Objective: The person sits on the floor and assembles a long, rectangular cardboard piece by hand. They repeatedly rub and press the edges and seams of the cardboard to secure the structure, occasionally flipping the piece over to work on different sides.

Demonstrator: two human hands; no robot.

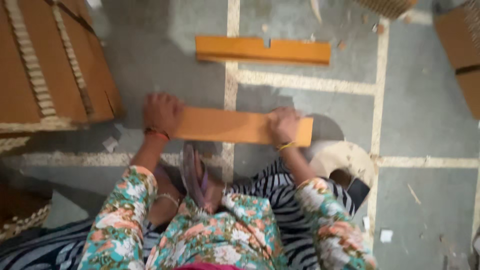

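A long orange-brown cardboard strip (230,126) lies flat on the grey floor in front of me. My left hand (162,113) presses down on its left end, and my right hand (283,125) grips it close to the right end. A second strip of the same colour (262,50) lies farther away on the floor, apart from both hands. My sandalled foot (196,175) rests just below the near strip. Both sleeves are floral.
Large corrugated cardboard sheets (50,65) are stacked at the left. Another cardboard piece (462,50) sits at the right edge. A pale round roll of tape (345,160) lies by my right forearm. Paper scraps dot the floor (425,115), which has pale lines.
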